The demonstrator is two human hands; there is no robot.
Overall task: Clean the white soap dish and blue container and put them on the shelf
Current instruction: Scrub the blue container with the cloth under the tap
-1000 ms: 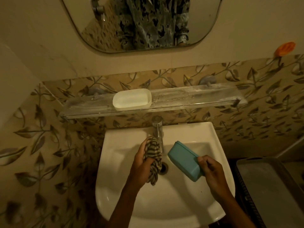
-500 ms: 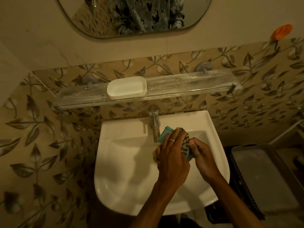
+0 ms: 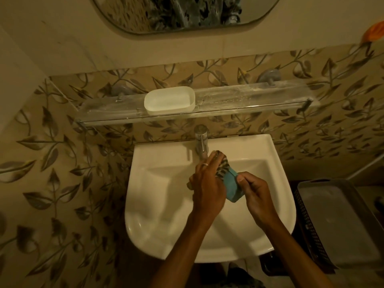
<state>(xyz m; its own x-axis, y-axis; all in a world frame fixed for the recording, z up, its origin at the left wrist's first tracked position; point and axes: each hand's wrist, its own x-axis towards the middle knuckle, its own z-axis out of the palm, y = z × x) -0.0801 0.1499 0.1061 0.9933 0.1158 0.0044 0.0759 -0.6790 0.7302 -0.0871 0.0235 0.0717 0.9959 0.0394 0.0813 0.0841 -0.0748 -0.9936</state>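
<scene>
White sink (image 3: pixel 166 204), white soap dish (image 3: pixel 169 101), blue container (image 3: pixel 231 185), a dark-and-pale striped cloth (image 3: pixel 222 166), and beige wall tiles (image 3: pixel 52 163) patterned with grey leaves.

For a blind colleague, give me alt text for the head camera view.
Over a white ceramic sink, a left hand holds a striped cloth against a blue plastic container gripped by the right hand. A white oval soap dish sits on the clear wall shelf above.

the sink (image 3: pixel 145 163) at centre looks like glossy white ceramic, the tap (image 3: pixel 201 140) polished metal; the shelf (image 3: pixel 249 98) above is clear, cloudy and streaked, with a metal rail; the white soap dish (image 3: pixel 169 100) is smooth plastic, the blue container (image 3: pixel 230 185) matt plastic, the striped cloth (image 3: pixel 222 167) soft fabric
</scene>
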